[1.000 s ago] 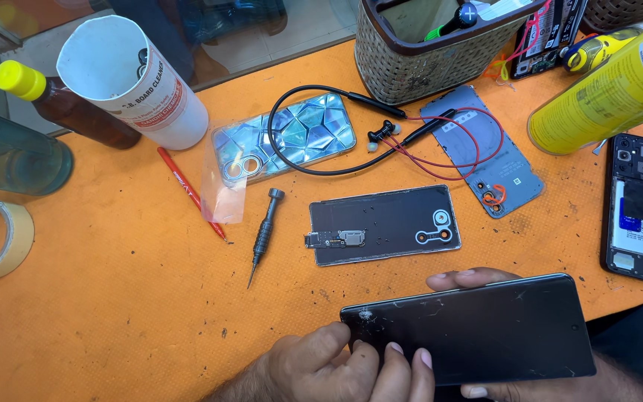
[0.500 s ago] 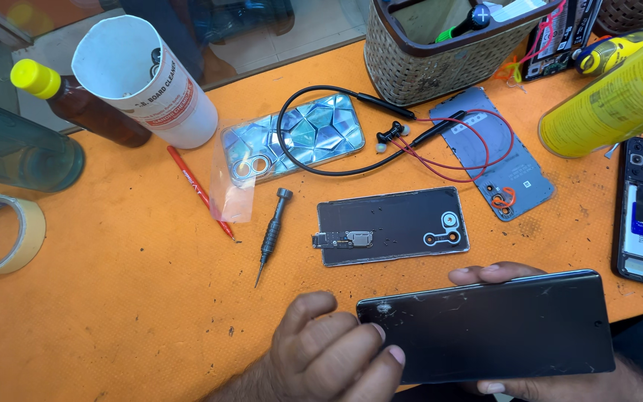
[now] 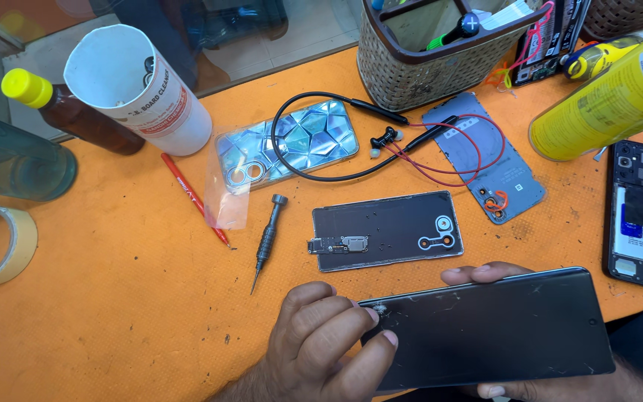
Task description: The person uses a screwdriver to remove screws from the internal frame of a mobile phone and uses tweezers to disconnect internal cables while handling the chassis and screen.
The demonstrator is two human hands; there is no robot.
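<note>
Hands on the dark phone screen (image 3: 496, 327): right hand (image 3: 500, 372) grips underneath, left hand (image 3: 329, 342) fingertips press its corner; screwdriver (image 3: 266, 242) and back panel (image 3: 385, 231) lie just beyond on the orange worktop (image 3: 113, 313).

- One head-worn camera looks steeply down on an orange table (image 3: 113, 313), close in.
- The left hand (image 3: 321, 342) and right hand (image 3: 485, 275) sit at the bottom edge, nearest the lens.
- Beyond the fingertips (image 3: 370, 313) the view faces the table's far edge and a woven basket (image 3: 418, 71).
</note>
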